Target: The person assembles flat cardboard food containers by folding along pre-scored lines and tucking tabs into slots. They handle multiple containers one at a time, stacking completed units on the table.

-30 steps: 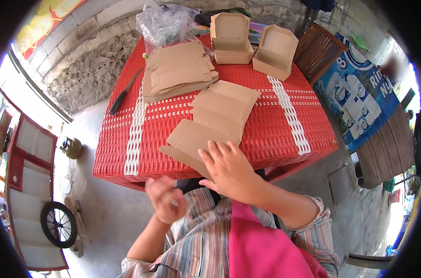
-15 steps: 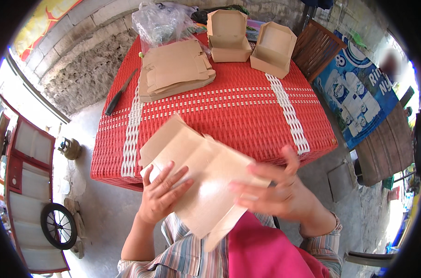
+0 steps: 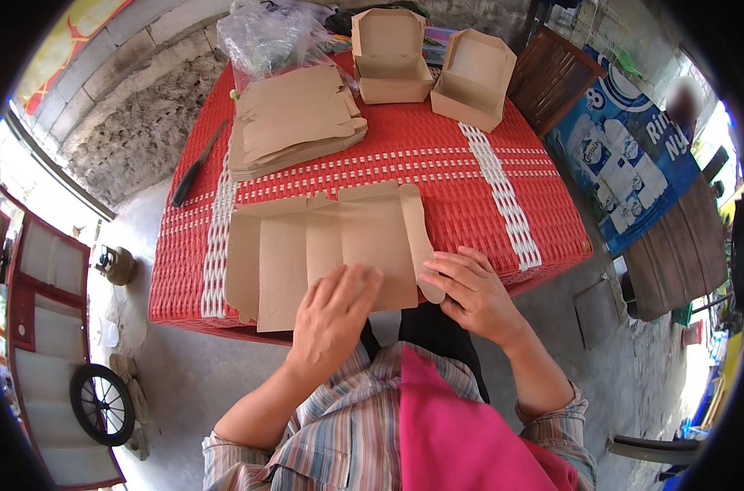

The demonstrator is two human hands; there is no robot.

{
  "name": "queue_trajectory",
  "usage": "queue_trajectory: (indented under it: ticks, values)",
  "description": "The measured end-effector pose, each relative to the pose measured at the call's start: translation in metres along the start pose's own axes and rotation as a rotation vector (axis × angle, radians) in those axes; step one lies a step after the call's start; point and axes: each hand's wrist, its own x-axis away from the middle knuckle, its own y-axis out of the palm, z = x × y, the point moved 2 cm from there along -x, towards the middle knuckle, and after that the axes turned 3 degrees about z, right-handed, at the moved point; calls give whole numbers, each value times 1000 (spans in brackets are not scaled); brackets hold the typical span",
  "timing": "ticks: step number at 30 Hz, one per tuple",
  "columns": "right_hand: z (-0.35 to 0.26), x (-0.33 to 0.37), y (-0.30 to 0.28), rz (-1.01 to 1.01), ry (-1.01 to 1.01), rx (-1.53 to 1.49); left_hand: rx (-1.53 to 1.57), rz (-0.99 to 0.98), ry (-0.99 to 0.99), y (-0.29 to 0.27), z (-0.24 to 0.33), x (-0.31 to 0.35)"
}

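Note:
An unfolded brown cardboard food box (image 3: 364,233) lies at the near edge of the table, its creases and side flaps showing and its front edge reaching toward me. My left hand (image 3: 331,315) rests on its near middle, fingers stretched out and slightly blurred. At the right end, my right hand (image 3: 470,290) grips the narrow side flap, fingers on top and thumb low against the edge. Farther back is a stack of flat cardboard box blanks (image 3: 294,114). Two folded boxes with raised lids, one box (image 3: 395,86) and another box (image 3: 468,100), stand at the far right.
A red woven table (image 3: 388,168) with white bands carries everything. A black-handled knife (image 3: 193,176) lies along its left side. Behind the stack sits a clear plastic bag (image 3: 266,41). A wooden chair (image 3: 556,78) stands beyond the far right corner.
The unfolded box has come down from the air onto the table and turned level, its plain brown side up. My left hand moved right onto it; my right hand closed on its right flap.

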Motion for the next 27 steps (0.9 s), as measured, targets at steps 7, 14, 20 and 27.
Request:
queue_trajectory:
  ticks: [7, 14, 20, 27]
  values:
    - [6, 2, 4, 152, -50, -6, 178, -76, 65, 7, 4, -2]
    - [18, -16, 0, 24, 224, -191, 528, -133, -167, 3, -15, -30]
    - [4, -32, 7, 114, 496, -181, 596, -154, -411, 11, -16, -48]
    - [-16, -14, 26, 205, 116, -4, 222, -21, -46, 16, 2, -31]
